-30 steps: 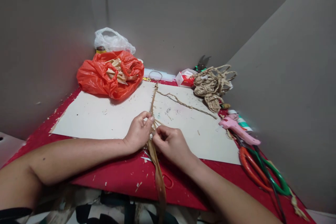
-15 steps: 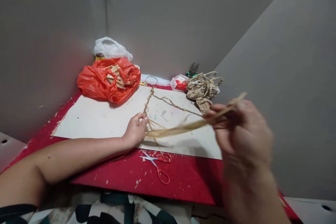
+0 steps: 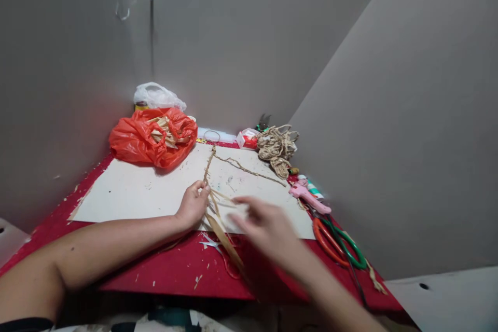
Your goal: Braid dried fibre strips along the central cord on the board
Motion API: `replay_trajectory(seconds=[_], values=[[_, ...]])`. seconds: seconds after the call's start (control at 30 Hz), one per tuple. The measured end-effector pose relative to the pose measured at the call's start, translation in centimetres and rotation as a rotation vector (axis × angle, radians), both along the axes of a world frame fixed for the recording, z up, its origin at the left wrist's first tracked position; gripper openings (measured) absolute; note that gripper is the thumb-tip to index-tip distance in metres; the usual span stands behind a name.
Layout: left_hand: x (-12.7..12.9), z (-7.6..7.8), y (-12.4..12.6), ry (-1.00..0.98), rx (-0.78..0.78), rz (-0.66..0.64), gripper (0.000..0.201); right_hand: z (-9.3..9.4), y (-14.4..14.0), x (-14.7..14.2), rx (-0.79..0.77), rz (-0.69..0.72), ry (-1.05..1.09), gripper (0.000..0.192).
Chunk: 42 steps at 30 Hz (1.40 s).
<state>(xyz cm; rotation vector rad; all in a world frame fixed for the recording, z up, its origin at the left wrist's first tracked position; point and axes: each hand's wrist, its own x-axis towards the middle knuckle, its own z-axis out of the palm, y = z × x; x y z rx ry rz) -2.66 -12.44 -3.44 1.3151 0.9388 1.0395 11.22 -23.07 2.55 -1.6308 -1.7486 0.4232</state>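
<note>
My left hand [image 3: 192, 205] rests on the white board [image 3: 128, 194] and pinches a plaited straw cord [image 3: 209, 162] at the spot where its loose dried strips [image 3: 223, 238] fan out. The plaited part runs away from me across the board. My right hand [image 3: 268, 228] is blurred just right of the strips, fingers spread, nothing visibly in it. A loose flat strip trails toward me over the red tabletop [image 3: 163, 270].
A red plastic bag [image 3: 151, 137] of dried strips sits at the back left, a white bag [image 3: 157, 96] behind it. A pile of plaited cord [image 3: 277, 146], a pink glue gun [image 3: 308, 196] and orange and green scissors [image 3: 338, 241] lie at the right. Small scissors [image 3: 212, 244] lie under the strips. Grey walls enclose the table.
My right hand, which had pulled a strip up and out to the right, has come back down beside the left hand with the strip let go. The view has tilted upward.
</note>
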Motion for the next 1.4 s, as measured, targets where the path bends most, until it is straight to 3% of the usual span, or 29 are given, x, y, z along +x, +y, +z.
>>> replay_trajectory(seconds=[0.13, 0.2, 0.3, 0.37, 0.43, 0.5, 0.57, 0.63, 0.73, 0.83, 1.1, 1.4], values=[[-0.1, -0.1, 0.1, -0.035, -0.017, -0.016, 0.026, -3.4, 1.5, -3.1, -0.144, 0.096, -0.191, 0.016], [-0.1, -0.3, 0.3, -0.071, -0.046, -0.039, 0.029, -3.2, 2.1, -2.0, -0.133, 0.136, -0.166, 0.021], [-0.1, -0.4, 0.5, -0.107, -0.108, -0.084, 0.030, -0.9, 3.2, 2.5, -0.210, 0.135, -0.201, 0.026], [-0.2, -0.3, 0.5, -0.102, -0.133, -0.101, 0.029, 0.7, 4.3, 6.0, -0.259, -0.055, -0.376, 0.026], [-0.3, -0.1, 0.5, -0.084, -0.155, -0.112, 0.029, 1.6, 5.2, 8.8, -0.226, -0.386, -0.569, 0.027], [-0.4, 0.2, 0.5, -0.081, -0.174, -0.119, 0.031, 1.8, 5.6, 10.1, -0.153, -0.528, -0.570, 0.035], [-0.4, 0.5, 0.5, -0.091, -0.188, -0.125, 0.032, 1.4, 5.3, 9.7, -0.041, -0.458, -0.388, 0.039], [-0.5, 0.6, 0.5, -0.092, -0.208, -0.135, 0.032, 1.0, 4.3, 7.8, 0.015, -0.283, -0.114, 0.040], [-0.6, 0.8, 0.6, -0.071, -0.250, -0.158, 0.030, 0.5, 2.7, 3.9, -0.144, -0.060, 0.283, 0.039], [-0.7, 0.9, 0.6, -0.064, -0.263, -0.177, 0.031, 0.0, 2.1, 0.8, -0.226, 0.018, 0.469, 0.028], [-0.8, 1.4, 0.5, -0.087, -0.272, -0.215, 0.032, -2.6, 4.0, -0.5, 0.093, -0.113, 0.092, 0.013], [-0.7, 1.3, 0.5, -0.087, -0.271, -0.204, 0.034, -2.8, 3.8, 0.2, 0.021, -0.041, 0.035, 0.013]])
